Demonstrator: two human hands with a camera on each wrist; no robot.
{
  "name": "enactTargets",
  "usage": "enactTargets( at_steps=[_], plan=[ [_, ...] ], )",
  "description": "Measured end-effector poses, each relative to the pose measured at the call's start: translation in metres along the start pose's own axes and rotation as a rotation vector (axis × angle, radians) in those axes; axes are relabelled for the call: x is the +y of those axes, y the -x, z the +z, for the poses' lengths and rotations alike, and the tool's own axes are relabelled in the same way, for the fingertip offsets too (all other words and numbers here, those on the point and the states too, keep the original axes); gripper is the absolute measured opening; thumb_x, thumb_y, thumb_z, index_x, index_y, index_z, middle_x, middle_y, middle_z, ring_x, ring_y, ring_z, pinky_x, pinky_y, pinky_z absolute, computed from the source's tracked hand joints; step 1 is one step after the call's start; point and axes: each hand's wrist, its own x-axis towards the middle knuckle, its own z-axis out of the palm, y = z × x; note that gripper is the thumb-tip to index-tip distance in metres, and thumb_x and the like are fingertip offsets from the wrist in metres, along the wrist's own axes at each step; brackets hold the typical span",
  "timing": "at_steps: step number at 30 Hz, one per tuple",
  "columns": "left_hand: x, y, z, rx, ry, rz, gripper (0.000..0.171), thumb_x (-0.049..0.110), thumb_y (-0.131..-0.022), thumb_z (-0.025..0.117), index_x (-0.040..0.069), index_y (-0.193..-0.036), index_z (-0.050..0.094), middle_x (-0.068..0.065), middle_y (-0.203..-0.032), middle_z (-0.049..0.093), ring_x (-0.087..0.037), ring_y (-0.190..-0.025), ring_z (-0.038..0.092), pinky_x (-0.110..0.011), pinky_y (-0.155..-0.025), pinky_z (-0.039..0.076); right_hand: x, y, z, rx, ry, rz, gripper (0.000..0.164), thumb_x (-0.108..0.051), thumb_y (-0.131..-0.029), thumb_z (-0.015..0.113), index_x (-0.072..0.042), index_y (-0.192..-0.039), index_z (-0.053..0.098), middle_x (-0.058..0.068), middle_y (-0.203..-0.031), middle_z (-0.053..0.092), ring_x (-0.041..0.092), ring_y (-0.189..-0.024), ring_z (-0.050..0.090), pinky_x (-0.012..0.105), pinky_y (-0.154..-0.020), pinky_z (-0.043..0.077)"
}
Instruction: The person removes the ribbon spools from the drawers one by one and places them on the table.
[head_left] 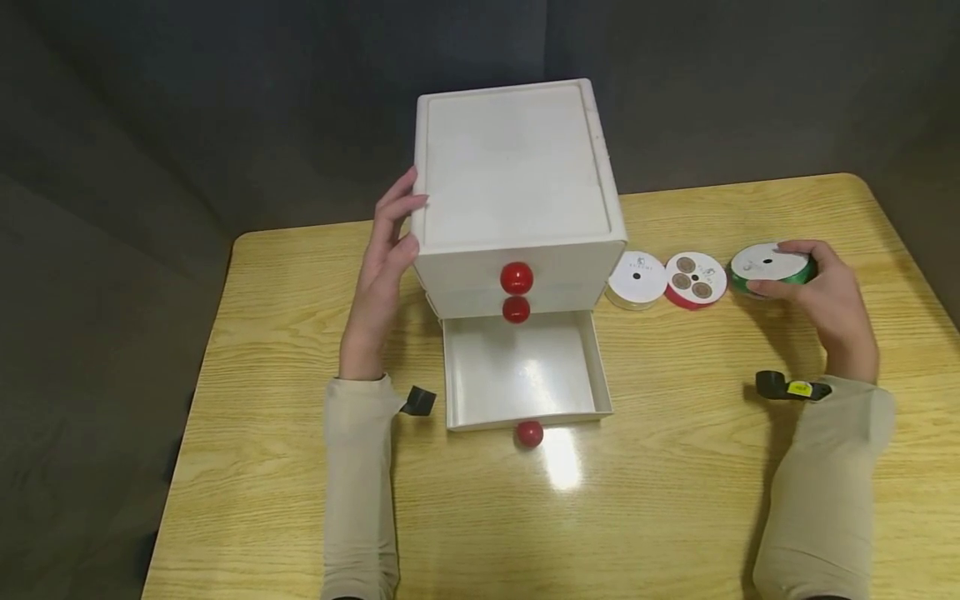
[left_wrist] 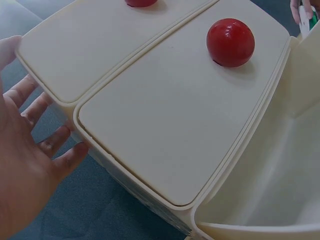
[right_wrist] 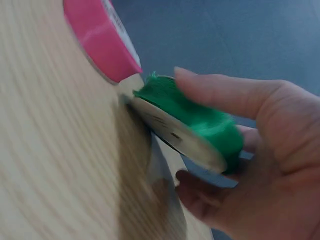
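A white drawer unit (head_left: 517, 167) with red knobs stands on the table, its bottom drawer (head_left: 517, 367) pulled out and bare inside. Against the unit's left side rests my left hand (head_left: 386, 258), fingers extended along the wall; the left wrist view shows its fingertips (left_wrist: 62, 135) at the edge. At the right, my right hand (head_left: 832, 300) grips a spool of green ribbon (head_left: 768, 265) between thumb and fingers. In the right wrist view the green spool (right_wrist: 185, 125) is tilted, with its near edge lifted off the wood.
Between the unit and the green spool lie a spool of pink ribbon (head_left: 695, 281) and a spool with a white face (head_left: 636, 279). The open drawer's red knob (head_left: 529, 433) juts toward the front. Dark curtains (head_left: 300, 108) hang behind the wooden table (head_left: 285, 333).
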Motion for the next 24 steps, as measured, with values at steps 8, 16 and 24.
enactTargets(
  at_steps=[8,16,24],
  plan=[
    [-0.002,0.0,0.0,0.006,-0.003,-0.005,0.052,0.025,-0.094,0.047,-0.002,-0.139,0.05,0.002,-0.165,0.033,-0.018,-0.154,0.024,-0.046,-0.122,0.023,0.002,-0.005,-0.002,-0.143,0.207,0.011,0.104,-0.022,-0.089,0.082,0.007,-0.161,0.012,0.038,-0.161,0.021,0.054,-0.137,0.029,0.067,-0.115,0.025],
    [-0.001,0.0,0.001,0.012,-0.009,-0.011,0.052,0.025,-0.094,0.047,0.0,-0.139,0.051,0.002,-0.165,0.034,-0.017,-0.154,0.025,-0.046,-0.122,0.023,-0.003,-0.007,-0.003,-0.155,0.294,-0.008,0.103,-0.023,-0.089,0.081,0.014,-0.157,0.014,0.045,-0.156,0.02,0.059,-0.131,0.031,0.072,-0.108,0.028],
    [0.0,0.0,0.0,0.01,-0.009,-0.005,0.051,0.025,-0.094,0.047,0.0,-0.138,0.052,0.003,-0.165,0.034,-0.017,-0.154,0.024,-0.047,-0.122,0.023,-0.071,0.027,-0.001,-0.085,0.36,-0.15,0.075,-0.041,-0.104,0.058,0.007,-0.156,0.034,0.038,-0.151,0.04,0.06,-0.133,0.04,0.059,-0.105,0.041]
  ],
)
